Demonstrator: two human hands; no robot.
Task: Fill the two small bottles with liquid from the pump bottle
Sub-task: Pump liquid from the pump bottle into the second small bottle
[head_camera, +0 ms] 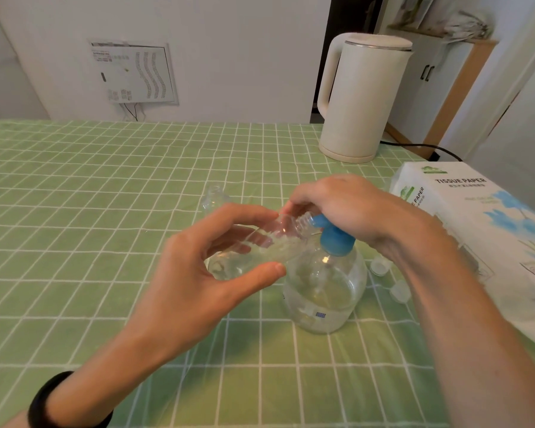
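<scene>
— Where's the bottle being filled?

— The left hand pinches 1 small bottle, tilted, its neck at the blue nozzle of the pump bottle.

— And the right hand?

— Curled over the pump head, fingers closed on it. The other small bottle stands behind, seemingly empty; 2 caps lie right.

Pump head mostly under the right hand; tissue box cut by right edge.
</scene>
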